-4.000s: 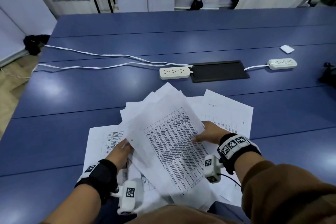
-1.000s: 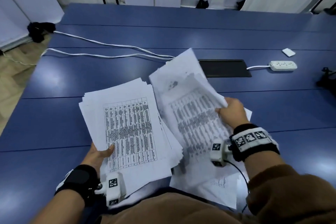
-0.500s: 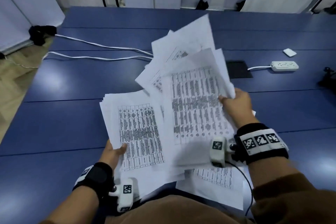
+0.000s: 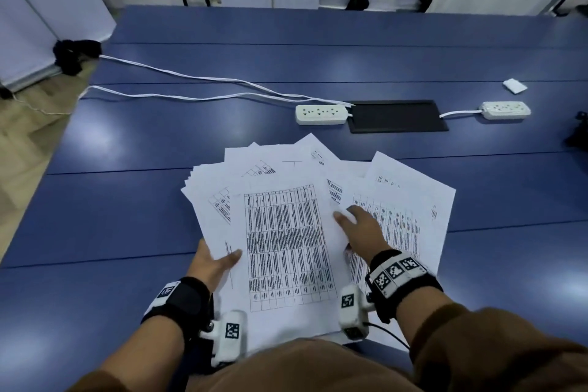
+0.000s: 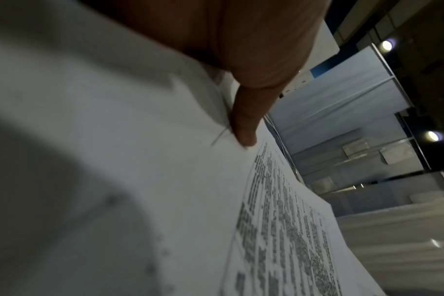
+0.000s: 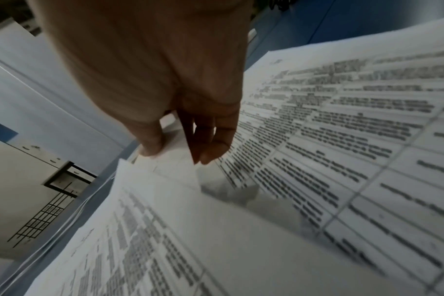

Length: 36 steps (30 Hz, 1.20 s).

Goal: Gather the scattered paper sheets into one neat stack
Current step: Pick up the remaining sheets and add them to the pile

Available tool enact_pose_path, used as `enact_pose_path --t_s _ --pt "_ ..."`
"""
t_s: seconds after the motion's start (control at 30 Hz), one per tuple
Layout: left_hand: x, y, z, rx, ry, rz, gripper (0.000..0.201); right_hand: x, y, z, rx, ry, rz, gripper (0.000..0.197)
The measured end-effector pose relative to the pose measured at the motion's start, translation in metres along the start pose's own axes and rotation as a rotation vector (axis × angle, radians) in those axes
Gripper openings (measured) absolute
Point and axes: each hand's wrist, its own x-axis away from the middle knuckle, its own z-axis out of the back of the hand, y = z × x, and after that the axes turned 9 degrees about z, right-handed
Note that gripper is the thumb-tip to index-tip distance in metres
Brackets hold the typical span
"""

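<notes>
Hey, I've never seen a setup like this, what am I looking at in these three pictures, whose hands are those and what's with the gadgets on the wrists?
No machine here: a person's two bare hands are tidying paper. One camera sits on the head and looks down; one small camera is strapped to each wrist and looks along the fingers. On the blue table lie two white power strips, their cords and a black pad. The left hand holds the main stack of sheets, thumb on top. The right hand pinches a sheet edge at that stack's right side, above more loose sheets. The pile is fanned out, not yet neat.
</notes>
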Motion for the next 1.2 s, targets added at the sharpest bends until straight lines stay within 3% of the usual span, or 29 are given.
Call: enact_pose_path --t_s 0.07,0.2,0.27,0.3,0.4,0.43,0.5,0.57,0.67,0.73,0.8,0.87,0.9,0.97,1.0,1.2 --pt "0.0 -0.001 -0.001 0.055 0.032 0.029 0.057 -0.004 0.002 0.003 -0.009 0.059 0.02 0.034" --pt "0.0 -0.002 -0.003 0.094 0.054 0.033 0.052 -0.002 0.011 0.01 0.083 0.121 -0.083 0.026" --pt "0.001 0.0 -0.004 0.122 0.069 0.042 0.051 0.007 0.012 0.013 0.206 -0.106 -0.138 0.015" --pt "0.001 0.0 -0.004 0.14 0.073 0.045 0.05 0.014 0.009 0.011 0.262 -0.253 -0.215 0.017" --pt "0.004 0.002 -0.003 0.135 0.09 0.049 0.052 0.029 0.008 0.004 0.294 -0.476 -0.287 0.03" --pt "0.004 0.002 -0.003 0.119 0.088 0.047 0.054 0.029 0.005 0.002 0.342 -0.526 -0.233 0.024" --pt "0.008 0.005 -0.006 0.145 0.052 0.029 0.058 0.029 0.006 -0.001 0.348 -0.471 -0.144 0.013" --pt "0.015 0.01 -0.012 0.177 -0.01 0.026 0.066 0.029 0.007 -0.004 0.362 -0.454 -0.06 0.017" --pt "0.009 0.003 -0.008 0.098 0.012 0.02 0.079 0.024 0.009 -0.006 0.341 -0.521 0.017 0.028" --pt "0.004 0.0 0.0 0.085 0.025 0.049 0.085 0.018 0.019 0.001 0.27 -0.409 -0.002 0.032" --pt "0.005 0.002 0.006 0.104 0.005 0.074 0.084 0.014 0.033 0.018 0.242 -0.049 -0.094 0.041" --pt "0.008 0.003 0.012 0.139 0.04 0.085 0.075 0.018 0.05 0.043 0.342 0.341 -0.351 0.064" --pt "0.008 0.001 0.017 0.171 0.059 0.097 0.072 0.022 0.059 0.054 0.373 0.438 -0.505 0.08" --pt "0.01 0.0 0.028 0.22 0.093 0.111 0.07 0.03 0.071 0.07 0.414 0.458 -0.691 0.108" --pt "0.01 0.0 0.034 0.229 0.11 0.124 0.071 0.029 0.078 0.073 0.43 0.43 -0.701 0.114" --pt "0.009 0.003 0.05 0.217 0.138 0.137 0.072 0.013 0.082 0.083 0.078 0.442 -0.673 0.087"
